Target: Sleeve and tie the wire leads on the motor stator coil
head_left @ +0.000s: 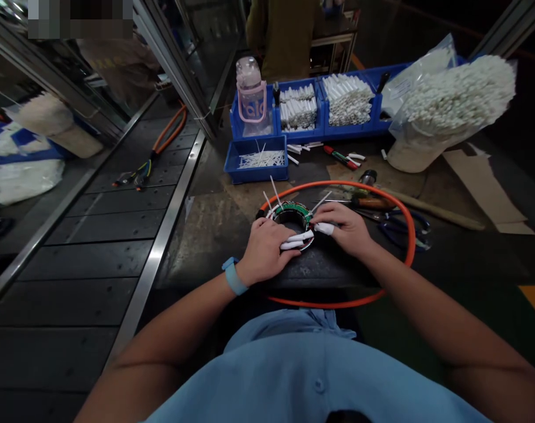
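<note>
A ring-shaped motor stator (pixel 293 212) with green windings and white sleeves sticking out lies on the workbench in front of me. My left hand (pixel 267 249), with white tape on its fingertips and a blue wristband, is closed on the ring's near left edge. My right hand (pixel 344 228), also with a taped fingertip, grips the ring's right side, fingers curled. An orange cable (pixel 408 235) loops around the stator and both hands.
Blue bins with white sleeves (pixel 346 100) and cable ties (pixel 261 158) stand behind. A pink bottle (pixel 251 94), a large bag of white tubes (pixel 452 100), pliers (pixel 399 223) and a red marker (pixel 340 157) lie nearby. A dark conveyor (pixel 95 235) runs at left. Another person (pixel 285 35) stands beyond.
</note>
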Demonstrator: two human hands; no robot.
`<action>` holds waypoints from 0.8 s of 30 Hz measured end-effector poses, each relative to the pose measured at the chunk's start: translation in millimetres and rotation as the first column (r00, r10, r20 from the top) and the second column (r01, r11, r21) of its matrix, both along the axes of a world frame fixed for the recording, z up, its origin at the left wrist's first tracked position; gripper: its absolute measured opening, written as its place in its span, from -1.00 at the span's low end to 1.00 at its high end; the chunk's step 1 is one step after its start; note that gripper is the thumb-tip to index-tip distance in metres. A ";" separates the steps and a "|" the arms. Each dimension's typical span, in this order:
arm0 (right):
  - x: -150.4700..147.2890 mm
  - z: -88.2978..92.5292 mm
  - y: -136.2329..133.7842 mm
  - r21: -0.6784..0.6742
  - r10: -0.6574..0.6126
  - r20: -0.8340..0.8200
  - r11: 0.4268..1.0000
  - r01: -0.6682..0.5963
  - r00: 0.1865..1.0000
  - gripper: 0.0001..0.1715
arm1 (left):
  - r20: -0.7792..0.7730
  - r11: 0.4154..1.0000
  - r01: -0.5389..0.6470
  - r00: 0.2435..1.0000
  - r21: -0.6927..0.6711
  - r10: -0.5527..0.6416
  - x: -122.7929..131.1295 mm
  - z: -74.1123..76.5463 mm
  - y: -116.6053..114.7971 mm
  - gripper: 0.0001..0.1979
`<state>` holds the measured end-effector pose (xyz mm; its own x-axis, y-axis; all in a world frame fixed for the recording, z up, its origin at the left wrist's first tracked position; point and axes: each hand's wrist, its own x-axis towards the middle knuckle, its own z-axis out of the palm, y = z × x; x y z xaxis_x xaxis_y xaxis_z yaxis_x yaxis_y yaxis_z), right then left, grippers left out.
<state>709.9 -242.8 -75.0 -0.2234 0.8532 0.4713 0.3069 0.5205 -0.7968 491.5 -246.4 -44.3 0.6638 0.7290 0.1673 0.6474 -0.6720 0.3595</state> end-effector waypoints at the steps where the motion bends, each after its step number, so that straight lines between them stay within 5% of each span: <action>1: -1.4 2.5 4.2 -0.037 0.011 -0.001 0.999 -0.011 1.000 -0.87 | 0.009 1.000 -0.001 1.000 0.007 0.001 0.0 -1.1 -0.1 -0.74; 6: 6.1 20.1 23.1 -0.107 0.171 0.190 0.982 -0.153 0.967 -0.87 | 0.089 0.999 -0.007 0.996 0.049 0.002 -0.7 -8.4 -0.5 -0.70; 11: 20.7 48.5 39.2 0.008 0.243 0.636 0.947 -0.322 0.732 -0.74 | 0.122 0.999 -0.022 0.992 0.039 0.017 -1.4 -13.9 0.4 -0.71; 15: 19.7 61.1 44.1 0.022 0.220 0.764 0.931 -0.364 0.607 -0.74 | 0.141 0.999 -0.019 0.990 0.042 0.013 -1.9 -13.1 0.7 -0.71; 24: 33.5 33.0 18.6 0.097 0.132 0.646 0.963 -0.252 0.752 -0.65 | 0.139 0.999 -0.013 0.990 0.048 0.006 -2.0 -11.7 0.5 -0.70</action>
<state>743.4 -224.1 -42.0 -0.6705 0.6809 0.2947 0.5850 0.7294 -0.3545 489.5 -245.9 -56.0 0.6248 0.7237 0.2929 0.6001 -0.6852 0.4128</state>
